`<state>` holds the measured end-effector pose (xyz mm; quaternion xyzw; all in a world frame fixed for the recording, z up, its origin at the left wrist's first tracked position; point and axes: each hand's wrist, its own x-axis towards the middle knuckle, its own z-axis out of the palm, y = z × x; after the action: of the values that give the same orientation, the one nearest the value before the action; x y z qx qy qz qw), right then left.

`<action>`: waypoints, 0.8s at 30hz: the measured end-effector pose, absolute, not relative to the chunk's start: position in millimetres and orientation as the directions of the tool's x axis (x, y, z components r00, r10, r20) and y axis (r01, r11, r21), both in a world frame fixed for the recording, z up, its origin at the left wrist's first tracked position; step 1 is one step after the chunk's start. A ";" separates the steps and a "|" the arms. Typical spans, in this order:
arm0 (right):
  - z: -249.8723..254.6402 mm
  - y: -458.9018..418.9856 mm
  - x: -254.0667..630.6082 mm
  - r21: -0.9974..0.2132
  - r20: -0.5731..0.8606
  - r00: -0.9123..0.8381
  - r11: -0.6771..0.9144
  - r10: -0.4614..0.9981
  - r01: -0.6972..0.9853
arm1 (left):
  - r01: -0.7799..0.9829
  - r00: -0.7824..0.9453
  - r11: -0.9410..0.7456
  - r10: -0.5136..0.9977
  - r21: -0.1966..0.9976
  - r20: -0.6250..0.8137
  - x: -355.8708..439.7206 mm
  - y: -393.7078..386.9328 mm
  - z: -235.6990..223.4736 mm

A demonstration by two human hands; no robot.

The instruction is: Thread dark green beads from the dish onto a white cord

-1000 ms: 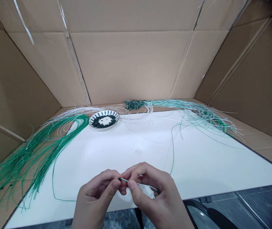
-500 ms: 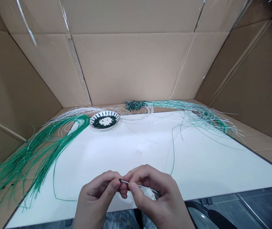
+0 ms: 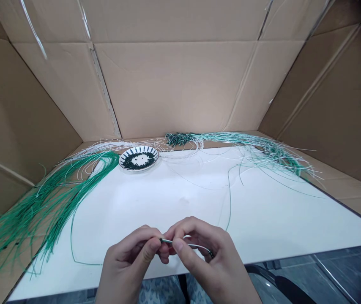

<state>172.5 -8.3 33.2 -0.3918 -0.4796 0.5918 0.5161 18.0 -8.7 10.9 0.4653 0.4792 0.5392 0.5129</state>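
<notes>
In the head view, both hands are close together over the near edge of the white board. My left hand is closed in a pinch, with a small dark bead at its thumb and fingertip. A thin white and green cord runs from the bead to my right hand, whose thumb and fingers pinch it. Past that thumb the white cord arcs toward the palm, where more dark beads show near the curled fingers. The fingers partly hide the cord.
A striped plate of small dark beads stands at the board's back left. Green cords spread down the left. A bundle of cords with a dark knotted end lies along the back. Cardboard walls surround the white board.
My hands have barely moved and still pinch the same spots. The white cord past my right thumb now bends in a fuller arc, with a small loop showing beside the thumb.
</notes>
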 end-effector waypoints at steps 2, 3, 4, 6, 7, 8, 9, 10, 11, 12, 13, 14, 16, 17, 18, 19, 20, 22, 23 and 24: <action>33.9 -7.9 172.6 -0.973 0.037 -0.164 -0.002 0.986 -0.232 | -0.106 -0.039 -0.016 0.999 0.994 0.012 16.5 -8.1 10.1; 34.3 -7.8 172.5 -0.973 0.038 -0.164 -0.001 0.986 -0.232 | -0.106 -0.028 -0.016 1.000 0.994 0.013 15.9 -7.7 10.1; 34.7 -7.9 172.3 -0.973 0.036 -0.162 -0.002 0.986 -0.232 | -0.104 -0.021 -0.021 1.000 0.994 0.019 15.5 -7.4 10.3; 35.5 -8.2 171.8 -0.971 0.029 -0.156 -0.009 0.987 -0.238 | -0.085 -0.019 -0.033 0.999 0.996 0.032 15.6 -7.2 11.3; 35.7 -8.5 171.5 -0.970 0.024 -0.151 -0.013 0.988 -0.243 | -0.072 -0.010 -0.035 0.999 0.997 0.034 16.0 -7.4 11.8; 35.9 -8.9 171.2 -0.968 0.020 -0.146 -0.018 0.989 -0.251 | -0.063 -0.009 -0.036 0.999 0.997 0.036 16.6 -7.9 12.2; 36.1 -9.3 171.1 -0.966 0.014 -0.141 -0.024 0.990 -0.258 | -0.062 -0.019 -0.037 0.999 0.997 0.036 17.2 -8.5 12.3; 36.3 -9.8 171.0 -0.964 0.008 -0.139 -0.030 0.990 -0.266 | -0.067 -0.035 -0.036 0.999 0.997 0.034 17.7 -9.2 12.2; 36.6 -10.3 170.9 -0.963 0.002 -0.138 -0.035 0.990 -0.269 | -0.075 -0.052 -0.038 0.998 0.996 0.034 17.8 -9.9 11.9; 37.0 -10.9 171.0 -0.963 -0.003 -0.136 -0.039 0.991 -0.267 | -0.079 -0.053 -0.040 0.998 0.996 0.036 17.7 -10.4 11.4; 37.5 -11.3 171.2 -0.965 -0.006 -0.134 -0.042 0.991 -0.261 | -0.076 -0.044 -0.046 0.998 0.996 0.042 17.2 -10.6 10.9; 38.3 -11.6 171.4 -0.967 -0.009 -0.130 -0.042 0.991 -0.250 | -0.068 -0.016 -0.048 0.999 0.997 0.047 16.7 -10.7 10.6; 40.1 -11.7 172.2 -0.975 -0.009 -0.123 -0.036 0.992 -0.220 | -0.058 0.025 -0.051 0.998 0.997 0.053 16.0 -10.7 11.2; 41.1 -11.5 172.8 -0.979 -0.007 -0.124 -0.032 0.992 -0.200 | -0.060 0.018 -0.052 0.998 0.997 0.053 16.2 -10.8 12.1; 42.0 -11.1 173.6 -0.983 -0.003 -0.131 -0.026 0.991 -0.179 | -0.067 -0.006 -0.049 0.999 0.997 0.049 16.9 -11.2 13.4; 42.8 -10.5 174.7 -0.987 0.002 -0.143 -0.021 0.990 -0.158 | -0.076 -0.039 -0.045 0.998 0.996 0.042 17.9 -11.7 14.9; 43.2 -9.8 175.9 -0.991 0.006 -0.158 -0.016 0.987 -0.136 | -0.081 -0.062 -0.039 0.998 0.996 0.034 19.0 -12.5 16.4; 43.3 -8.3 178.9 -0.996 0.015 -0.191 -0.003 0.982 -0.090 | -0.068 -0.075 -0.028 0.997 0.997 0.023 20.8 -13.9 19.0; 43.1 -7.7 180.5 -0.998 0.021 -0.205 0.008 0.978 -0.067 | -0.054 -0.070 -0.022 0.997 0.998 0.018 21.0 -14.5 19.8; 42.7 -7.2 182.1 -0.999 0.030 -0.220 0.020 0.975 -0.045 | -0.039 -0.064 -0.016 0.998 0.999 0.013 20.7 -14.7 20.2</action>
<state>182.1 -7.2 42.7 -0.4243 -0.5477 0.5567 0.4583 20.7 -14.7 20.2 0.4776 0.5021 0.5288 0.4900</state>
